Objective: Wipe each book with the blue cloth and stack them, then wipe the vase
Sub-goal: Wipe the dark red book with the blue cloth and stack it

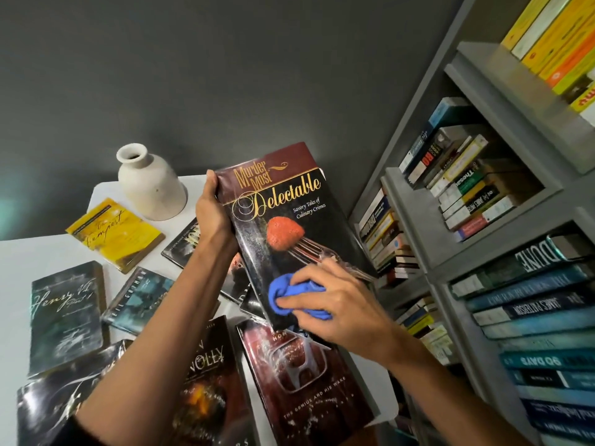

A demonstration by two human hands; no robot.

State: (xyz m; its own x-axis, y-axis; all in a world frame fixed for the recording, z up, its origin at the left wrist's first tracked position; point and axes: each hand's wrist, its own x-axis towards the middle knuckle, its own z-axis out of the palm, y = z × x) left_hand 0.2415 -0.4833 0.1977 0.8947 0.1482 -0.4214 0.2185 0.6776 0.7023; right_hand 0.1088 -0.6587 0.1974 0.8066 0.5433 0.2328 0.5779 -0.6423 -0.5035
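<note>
White table [19, 259] carries scattered books [66, 317] and a pale vase [151, 183]. The left hand [211, 214] grips the raised book [283, 204] by its left edge. The right hand [341, 304] bunches the blue cloth [286, 291] against its lower cover, beside grey shelves [502, 88].

Blue cloth [291, 296], maroon-and-black book [283, 220] with gold lettering, cream vase [151, 185], yellow book [116, 235], grey shelves [502, 201]

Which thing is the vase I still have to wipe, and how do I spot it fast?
Start at the white table against the dark grey wall. At its far corner, just behind the yellow book and left of the held book, stands the vase. It is the only thing there that is not a book: cream, bell-shaped, with a narrow open neck.
</note>
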